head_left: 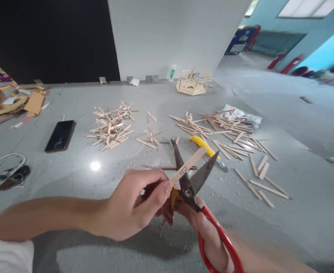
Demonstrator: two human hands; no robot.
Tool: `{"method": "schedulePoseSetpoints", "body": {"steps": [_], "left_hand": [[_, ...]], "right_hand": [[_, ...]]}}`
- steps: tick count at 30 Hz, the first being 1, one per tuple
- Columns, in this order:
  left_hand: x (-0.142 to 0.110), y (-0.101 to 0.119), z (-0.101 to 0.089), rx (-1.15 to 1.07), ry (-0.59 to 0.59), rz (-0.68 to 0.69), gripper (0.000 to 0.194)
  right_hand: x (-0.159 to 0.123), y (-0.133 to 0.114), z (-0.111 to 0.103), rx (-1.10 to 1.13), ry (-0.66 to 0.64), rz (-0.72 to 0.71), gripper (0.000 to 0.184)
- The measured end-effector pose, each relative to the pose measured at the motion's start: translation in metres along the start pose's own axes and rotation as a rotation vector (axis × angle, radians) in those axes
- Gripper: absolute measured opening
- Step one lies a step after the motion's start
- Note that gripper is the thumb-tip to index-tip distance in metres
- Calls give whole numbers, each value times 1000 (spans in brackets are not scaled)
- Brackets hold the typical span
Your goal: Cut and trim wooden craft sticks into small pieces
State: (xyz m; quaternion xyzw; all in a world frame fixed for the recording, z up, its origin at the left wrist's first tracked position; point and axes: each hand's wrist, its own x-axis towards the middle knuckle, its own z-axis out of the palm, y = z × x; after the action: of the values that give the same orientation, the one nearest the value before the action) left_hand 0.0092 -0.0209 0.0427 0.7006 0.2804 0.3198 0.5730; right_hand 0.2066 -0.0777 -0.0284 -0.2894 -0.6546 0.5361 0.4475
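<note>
Pinched between the thumb and fingers of my left hand is a flat wooden popsicle stick with a dark printed mark, slanting up to the right. My right hand grips a pair of scissors by its handles; the one in plain sight is red. The dark blades stand spread apart, and the stick lies across them near the left blade. Just beyond the blades rests a yellow utility knife. A thin brown rod on the table passes behind the stick and the left blade.
Cut sticks form a pile left of centre, and longer sticks spread at the right beside a plastic bag. At the back stand a small stick-built frame and a glue tube. A phone and a white cable lie left.
</note>
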Motion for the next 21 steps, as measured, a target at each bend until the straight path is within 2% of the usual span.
{"method": "schedulePoseSetpoints", "body": {"steps": [4,7,10,15,21], "left_hand": [[-1,-1,0,-30,-27,-19,38],[-1,0,-1,20,-42,-9,38],[2,6,-8,123,-90,40,38],[6,21,-27,351,-243,143,33],[9,27,-37,514,-294,177,32]], "right_hand": [[-4,7,2,106,43,-46,29],[-2,4,-2,63,-3,6,32],[2,-5,-10,-41,-50,33,33],[7,-15,-18,-161,-89,16,40],[2,-13,-18,-162,-103,50,42]]}}
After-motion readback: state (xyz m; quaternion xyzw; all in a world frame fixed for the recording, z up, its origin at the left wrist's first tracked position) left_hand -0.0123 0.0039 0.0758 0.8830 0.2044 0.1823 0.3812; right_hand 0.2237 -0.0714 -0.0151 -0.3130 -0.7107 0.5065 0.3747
